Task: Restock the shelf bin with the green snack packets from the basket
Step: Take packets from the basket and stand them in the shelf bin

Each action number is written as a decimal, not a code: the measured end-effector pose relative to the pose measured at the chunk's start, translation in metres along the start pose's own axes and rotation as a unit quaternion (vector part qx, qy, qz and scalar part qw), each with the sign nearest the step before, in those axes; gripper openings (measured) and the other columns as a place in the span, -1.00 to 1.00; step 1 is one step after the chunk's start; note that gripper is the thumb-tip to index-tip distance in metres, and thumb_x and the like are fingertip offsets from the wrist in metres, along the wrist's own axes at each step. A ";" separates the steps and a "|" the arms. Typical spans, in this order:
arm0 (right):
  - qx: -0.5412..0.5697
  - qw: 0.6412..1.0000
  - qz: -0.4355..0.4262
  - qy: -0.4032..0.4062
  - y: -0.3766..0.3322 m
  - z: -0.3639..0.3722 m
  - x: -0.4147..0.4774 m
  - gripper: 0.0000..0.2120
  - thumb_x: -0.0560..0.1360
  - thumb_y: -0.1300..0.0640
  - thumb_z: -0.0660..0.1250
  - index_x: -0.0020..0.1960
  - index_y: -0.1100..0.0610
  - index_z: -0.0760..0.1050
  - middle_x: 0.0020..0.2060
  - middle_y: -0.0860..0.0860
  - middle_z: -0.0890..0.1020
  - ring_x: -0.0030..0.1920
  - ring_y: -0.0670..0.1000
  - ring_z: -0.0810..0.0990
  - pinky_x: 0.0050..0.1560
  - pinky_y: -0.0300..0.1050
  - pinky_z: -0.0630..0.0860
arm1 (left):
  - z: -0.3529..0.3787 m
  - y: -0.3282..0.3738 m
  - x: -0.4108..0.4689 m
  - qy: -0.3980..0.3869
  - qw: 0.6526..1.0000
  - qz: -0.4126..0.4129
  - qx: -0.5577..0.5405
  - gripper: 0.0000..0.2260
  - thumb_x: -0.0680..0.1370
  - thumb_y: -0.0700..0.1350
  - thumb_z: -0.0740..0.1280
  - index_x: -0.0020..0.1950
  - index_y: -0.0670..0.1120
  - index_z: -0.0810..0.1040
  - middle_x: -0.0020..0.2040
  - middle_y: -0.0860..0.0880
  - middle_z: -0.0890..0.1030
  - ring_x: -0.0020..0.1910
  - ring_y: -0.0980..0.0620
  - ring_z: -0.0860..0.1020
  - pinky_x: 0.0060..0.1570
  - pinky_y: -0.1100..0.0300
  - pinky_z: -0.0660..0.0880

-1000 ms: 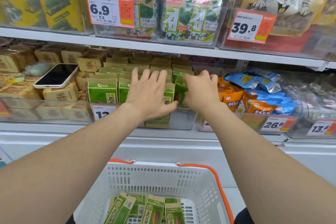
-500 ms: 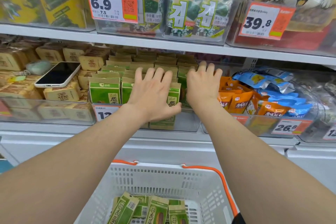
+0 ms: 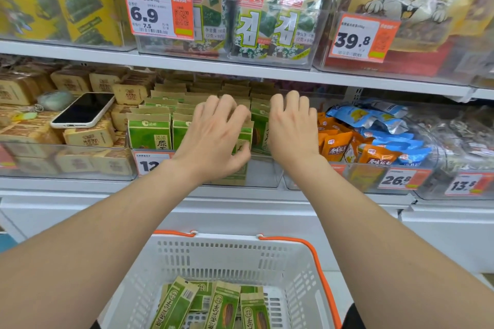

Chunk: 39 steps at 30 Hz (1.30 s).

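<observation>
green packets (image 3: 149, 131) upright, long axis vertical

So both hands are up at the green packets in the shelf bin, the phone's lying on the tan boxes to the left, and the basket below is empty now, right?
Not quite: the basket is not empty. The head view shows several green packets lying in it. The rest holds: the left hand and right hand are at the shelf bin, and the phone lies on the tan boxes.

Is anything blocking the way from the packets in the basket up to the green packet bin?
Nothing visible stands between the basket packets and the green packet bin. Only both hands, left hand and right hand, are at the bin's open top.
</observation>
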State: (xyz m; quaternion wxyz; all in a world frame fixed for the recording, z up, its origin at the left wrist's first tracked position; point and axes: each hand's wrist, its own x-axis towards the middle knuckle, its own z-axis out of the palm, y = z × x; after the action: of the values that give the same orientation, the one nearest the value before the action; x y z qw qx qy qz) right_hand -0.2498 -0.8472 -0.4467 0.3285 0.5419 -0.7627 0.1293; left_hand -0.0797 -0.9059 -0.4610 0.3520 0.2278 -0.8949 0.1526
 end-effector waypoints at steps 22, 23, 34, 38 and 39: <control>0.041 0.870 -0.111 -0.478 -0.009 -0.001 -0.192 -0.79 0.60 0.22 0.26 0.21 0.10 0.51 0.25 0.07 0.57 0.00 0.14 0.55 -0.13 -0.02 0.38 | 0.135 0.123 -0.196 -0.644 0.740 0.194 0.002 -0.86 0.67 -0.21 0.27 0.22 -0.10 0.52 0.16 -0.09 0.61 -0.03 -0.12 0.62 -0.17 0.00 0.55; 0.039 0.866 -0.118 -0.483 -0.010 0.006 -0.200 -0.70 0.61 0.21 0.25 0.33 0.10 0.51 0.29 0.06 0.58 0.09 0.13 0.61 -0.12 -0.03 0.39 | 0.146 0.124 -0.205 -0.653 0.733 0.192 -0.001 -0.78 0.67 -0.21 0.28 0.31 -0.10 0.52 0.25 -0.11 0.58 0.02 -0.12 0.62 -0.15 0.00 0.56; 0.021 0.819 -0.184 -0.544 -0.025 0.078 -0.210 -0.78 0.59 0.22 0.30 0.22 0.08 0.51 -0.12 0.00 0.46 -0.10 0.12 0.50 -0.09 0.02 0.46 | 0.180 0.123 -0.263 -0.739 0.660 0.123 -0.047 -0.16 0.61 -0.39 0.30 0.70 0.24 0.08 0.71 -0.12 -0.25 0.31 -0.22 0.55 0.11 -0.04 0.62; 0.054 0.797 -0.193 -0.570 -0.028 0.086 -0.203 -0.79 0.60 0.23 0.28 0.22 0.11 0.49 -0.08 0.01 0.48 -0.08 0.11 0.53 -0.12 0.01 0.42 | 0.179 0.122 -0.267 -0.724 0.673 0.149 -0.034 -0.07 0.53 -0.51 0.32 0.68 0.21 0.07 0.70 -0.12 -0.28 0.46 -0.40 0.38 0.10 -0.04 0.65; 0.060 0.793 -0.193 -0.575 -0.029 0.087 -0.202 -0.78 0.60 0.23 0.28 0.24 0.11 0.49 -0.04 0.02 0.51 -0.08 0.11 0.54 -0.13 0.01 0.43 | 0.180 0.120 -0.268 -0.716 0.681 0.143 -0.045 -0.10 0.52 -0.51 0.34 0.65 0.19 0.11 0.70 -0.12 -0.24 0.45 -0.39 0.38 0.08 -0.03 0.63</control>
State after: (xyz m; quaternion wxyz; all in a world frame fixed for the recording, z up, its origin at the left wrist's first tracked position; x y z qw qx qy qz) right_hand -0.2153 -0.7562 -0.6459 -0.1861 0.6711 -0.6809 -0.2266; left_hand -0.0683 -0.8015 -0.7892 -0.4127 0.1211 -0.9014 -0.0493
